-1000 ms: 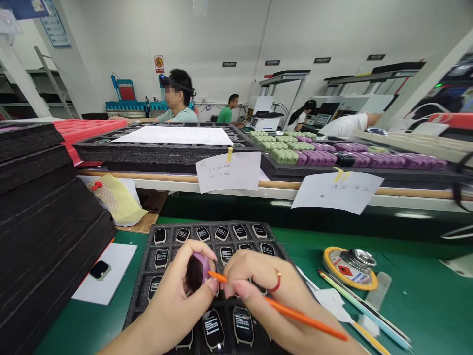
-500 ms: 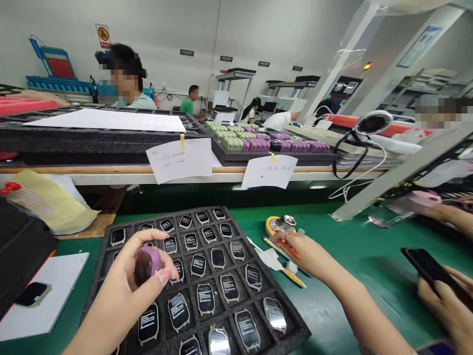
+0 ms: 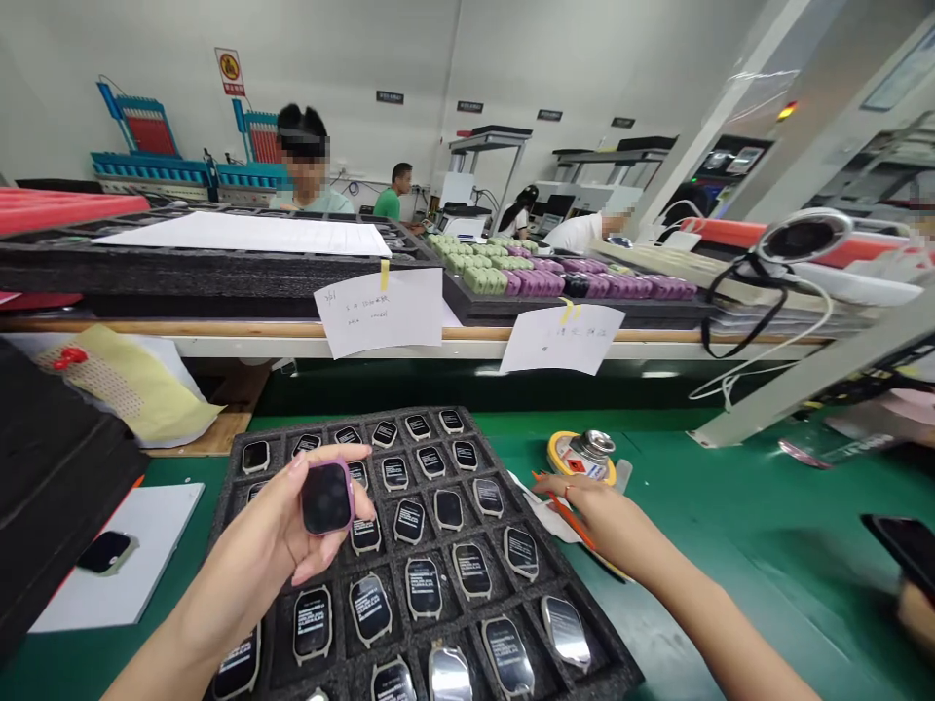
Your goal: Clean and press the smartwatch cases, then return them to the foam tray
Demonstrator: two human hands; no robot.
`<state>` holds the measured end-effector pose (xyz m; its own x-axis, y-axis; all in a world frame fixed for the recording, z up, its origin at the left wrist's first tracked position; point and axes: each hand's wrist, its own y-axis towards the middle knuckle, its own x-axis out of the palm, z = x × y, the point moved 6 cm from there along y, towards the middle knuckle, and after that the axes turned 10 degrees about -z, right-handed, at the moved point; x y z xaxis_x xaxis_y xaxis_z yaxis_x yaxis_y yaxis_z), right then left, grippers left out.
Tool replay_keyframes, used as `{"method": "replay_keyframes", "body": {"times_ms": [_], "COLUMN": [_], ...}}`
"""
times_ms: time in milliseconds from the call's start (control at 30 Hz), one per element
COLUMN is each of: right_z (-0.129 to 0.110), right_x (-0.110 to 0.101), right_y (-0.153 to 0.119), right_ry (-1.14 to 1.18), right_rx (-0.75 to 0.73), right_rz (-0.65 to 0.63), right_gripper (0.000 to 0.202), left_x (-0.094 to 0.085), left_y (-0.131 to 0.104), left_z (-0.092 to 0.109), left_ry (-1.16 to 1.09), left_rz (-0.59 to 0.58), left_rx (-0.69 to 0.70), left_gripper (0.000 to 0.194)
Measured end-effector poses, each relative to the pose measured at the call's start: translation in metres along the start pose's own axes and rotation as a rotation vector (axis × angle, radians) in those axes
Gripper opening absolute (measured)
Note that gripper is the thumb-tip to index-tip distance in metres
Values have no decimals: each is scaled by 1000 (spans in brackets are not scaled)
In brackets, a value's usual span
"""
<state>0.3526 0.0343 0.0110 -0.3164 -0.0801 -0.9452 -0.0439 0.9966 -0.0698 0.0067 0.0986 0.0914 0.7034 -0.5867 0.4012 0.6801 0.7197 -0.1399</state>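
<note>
1 foam tray (image 3: pixel 561 576) holds watches (image 3: pixel 471 570); hands closed, left (image 3: pixel 276 526) round a purple-rimmed watch (image 3: pixel 326 498), right (image 3: pixel 603 511) round an orange stick (image 3: pixel 574 522).

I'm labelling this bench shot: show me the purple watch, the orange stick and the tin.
Purple watch (image 3: pixel 326 498): head view, on its dark screen.
Orange stick (image 3: pixel 573 523): head view, on its shaft.
Tin (image 3: pixel 579 463): head view, on its label.

Lower centre: watches (image 3: pixel 425 587) sit in a tray (image 3: pixel 600 628). My left hand (image 3: pixel 286 534) holds a watch case (image 3: pixel 326 498) over its left half; my right hand (image 3: pixel 603 511) is right of it, before a tin (image 3: pixel 584 460). Behind, a shelf (image 3: pixel 467 347) spans the frame's middle.
</note>
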Motion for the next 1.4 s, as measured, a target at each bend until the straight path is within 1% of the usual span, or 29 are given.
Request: {"method": "replay_keyframes", "body": {"times_ms": [67,100,167,200,267,300,333,400,467,533,600,667,767,867,1033,1167,1267,1400], "right_z": [-10,-21,-52,-72,-117,-141,-166,-205,-232,-247,-254,-255,-250,-247,-247,-245,-244,-242], "right_x": [-6,-9,-18,-23,-37,-45,-53,-61,-64,-62,-59,-57,-54,-52,-53,-53,-53,-54], "right_y": [4,6,7,7,5,3,0,-1,6,16,24,29,34,36,37,37,36,35], "right_ry": [11,18,81,123,333,348,315,259,255,287,345,442,606,690,680,635,601,558], "right_rx": [-2,-17,-88,-147,-317,-428,-553,-717,-799,-840,-882,-925,-945,-927,-926,-934,-938,-955], "right_rz": [42,59,86,105,166,211,269,305,277,238,224,234,226,196,194,215,214,235], "right_gripper": [28,30,35,36,32,28,28,46,60,63,65,69,69,66,66,66,69,69], "left_x": [1,3,9,12,16,17,18,16,12,8,6,4,6,8,6,4,3,1], "left_y": [-1,-1,0,1,1,1,1,0,-1,-1,-1,0,0,2,5,6,5,4], "left_z": [0,0,-3,-6,-10,-12,-13,-13,-13,-14,-13,-13,-11,-8,-7,-9,-11,-10], "left_ry": [-63,-80,-99,-106,-109,-105,-97,-61,-12,40,62,52,50,90,112,128,153,184], "left_rz": [-25,-48,-115,-149,-193,-203,-206,-186,-161,-135,-117,-84,-71,-81,-102,-105,-86,-61], "left_rx": [12,16,14,7,-7,-10,-6,13,34,57,88,115,124,142,160,157,150,124], "left_gripper": [47,46,43,42,40,39,40,45,54,63,71,75,74,68,53,54,57,55]}}
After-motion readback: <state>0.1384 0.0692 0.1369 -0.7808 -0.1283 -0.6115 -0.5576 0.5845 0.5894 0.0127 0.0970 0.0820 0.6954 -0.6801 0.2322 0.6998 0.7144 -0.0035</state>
